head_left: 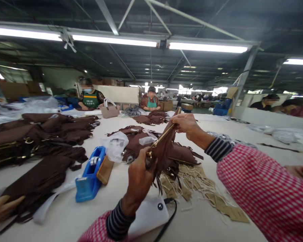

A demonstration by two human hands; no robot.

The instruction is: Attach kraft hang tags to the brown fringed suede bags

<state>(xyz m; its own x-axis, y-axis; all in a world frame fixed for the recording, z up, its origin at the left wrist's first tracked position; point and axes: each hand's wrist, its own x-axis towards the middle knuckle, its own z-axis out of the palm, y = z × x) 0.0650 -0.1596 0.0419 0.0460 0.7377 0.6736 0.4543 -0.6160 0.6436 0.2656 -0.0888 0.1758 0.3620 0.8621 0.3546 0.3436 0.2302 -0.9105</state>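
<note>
I hold a small brown zippered pouch (164, 148) up above the white table (65, 215). My left hand (138, 178) is closed around its lower end, by the gold zipper pull and dangling tassel. My right hand (188, 123) pinches the upper end of the zipper edge. Both sleeves are red-and-white check with striped cuffs. Under my hands lies a heap of more brown pouches (141, 141) and several tan paper tags (204, 188) with strings.
A blue tape dispenser (89, 174) stands to the left, next to clear plastic bags (114, 144). Stacks of brown pouches (32, 141) fill the left side. A white power bank (148, 215) with a black cable lies near me. Two aproned people sit at the far end.
</note>
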